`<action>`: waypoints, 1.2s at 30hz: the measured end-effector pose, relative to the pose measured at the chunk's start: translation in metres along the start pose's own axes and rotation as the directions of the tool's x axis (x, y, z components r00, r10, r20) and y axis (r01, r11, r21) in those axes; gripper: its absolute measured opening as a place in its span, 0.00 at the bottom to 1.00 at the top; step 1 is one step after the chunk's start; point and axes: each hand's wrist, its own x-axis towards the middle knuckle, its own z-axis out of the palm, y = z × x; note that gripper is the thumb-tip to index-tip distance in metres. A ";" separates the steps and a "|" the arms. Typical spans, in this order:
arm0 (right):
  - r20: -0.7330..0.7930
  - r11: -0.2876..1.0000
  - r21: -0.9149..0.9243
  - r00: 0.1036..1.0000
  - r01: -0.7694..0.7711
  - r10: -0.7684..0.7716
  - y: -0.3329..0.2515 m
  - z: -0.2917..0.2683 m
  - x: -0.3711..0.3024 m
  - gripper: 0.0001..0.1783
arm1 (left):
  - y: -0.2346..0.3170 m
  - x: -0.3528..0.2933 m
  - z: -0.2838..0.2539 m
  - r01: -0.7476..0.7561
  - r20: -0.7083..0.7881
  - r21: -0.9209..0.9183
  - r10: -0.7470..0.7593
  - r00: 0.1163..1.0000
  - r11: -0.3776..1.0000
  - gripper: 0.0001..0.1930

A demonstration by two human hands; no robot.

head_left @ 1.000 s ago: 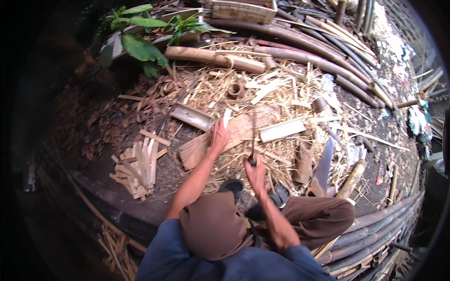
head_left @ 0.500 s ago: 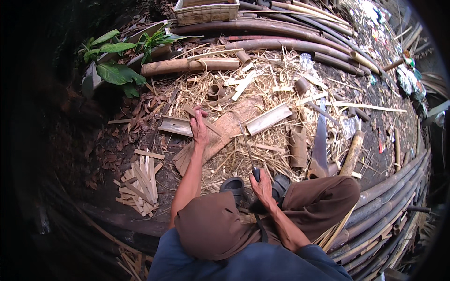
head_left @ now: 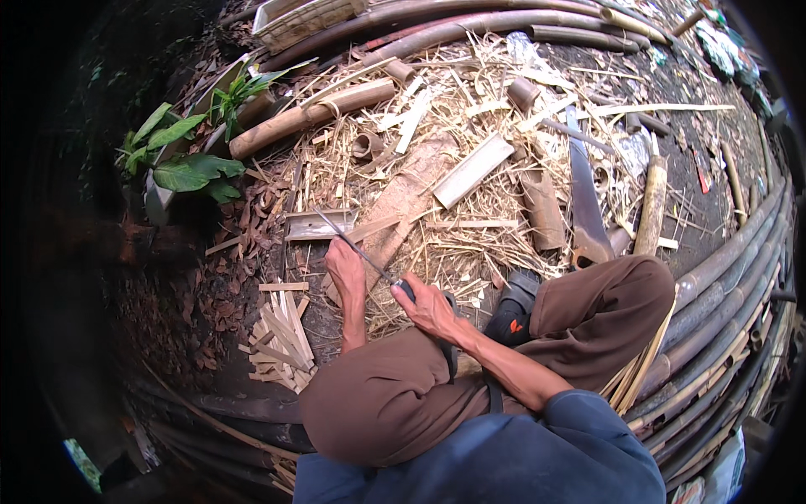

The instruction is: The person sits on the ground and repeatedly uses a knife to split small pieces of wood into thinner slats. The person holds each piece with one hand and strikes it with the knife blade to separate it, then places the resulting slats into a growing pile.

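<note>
- Shaving the thin strip (head_left: 375, 227) with the knife (head_left: 361, 254) seems in hand, the strip held over the plank (head_left: 411, 189).
- The knife's handle (head_left: 405, 290) is wrapped by the right hand (head_left: 431, 309).
- The strip's near end is pinched by the left hand (head_left: 346, 269), its fingertips partly hidden.
- Next, a steady strip and left hand clear of the knife would be called for.
</note>
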 end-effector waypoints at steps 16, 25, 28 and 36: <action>-0.100 0.966 0.076 0.962 -0.249 0.256 0.081 -0.032 0.027 0.29 | -0.011 0.009 0.046 -0.240 -0.063 -0.350 0.233 0.971 0.906 0.25; -0.212 0.999 0.030 0.977 0.032 -0.025 -0.029 -0.075 -0.003 0.30 | 0.016 0.002 0.043 -0.317 0.147 -0.073 0.325 0.934 0.945 0.14; -0.110 0.995 0.069 0.992 0.071 -0.064 -0.037 -0.078 0.005 0.32 | 0.055 -0.014 0.035 -0.286 0.168 -0.190 0.318 0.933 0.939 0.12; 0.041 0.909 0.405 0.995 -0.097 0.088 -0.070 -0.072 0.022 0.25 | 0.044 -0.013 0.033 -0.252 0.448 -0.190 0.312 0.838 0.949 0.14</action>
